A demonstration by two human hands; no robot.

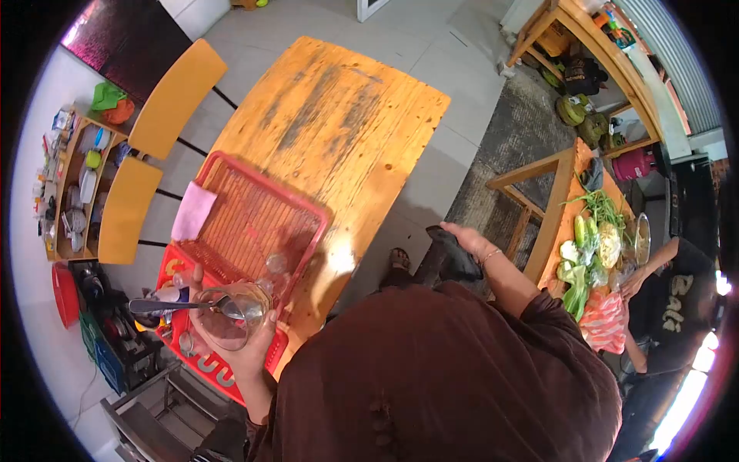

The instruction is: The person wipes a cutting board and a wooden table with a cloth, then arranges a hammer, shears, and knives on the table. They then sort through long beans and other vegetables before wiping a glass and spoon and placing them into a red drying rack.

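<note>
In the head view my left hand (250, 356) is wrapped around a clear drinking glass (231, 327). A metal spoon (171, 306) lies across the glass's mouth, its bowl inside and its handle sticking out to the left. Just beyond is a red plastic tray (258, 219) with slatted ribs, holding a clear glass (277, 264) near its close edge. A pink cloth (194, 211) hangs over the tray's left rim. My right hand (468, 242) is out to the right, closed at the edge of a black object (454, 260) whose kind I cannot make out.
The tray stands on a wooden table (369, 115), beside a red printed surface (208, 369). Yellow chairs (177, 100) line the far left. On the right, a co-worker (677, 308) reaches over a bench with vegetables (589, 239) and a red-striped plastic bag (604, 322).
</note>
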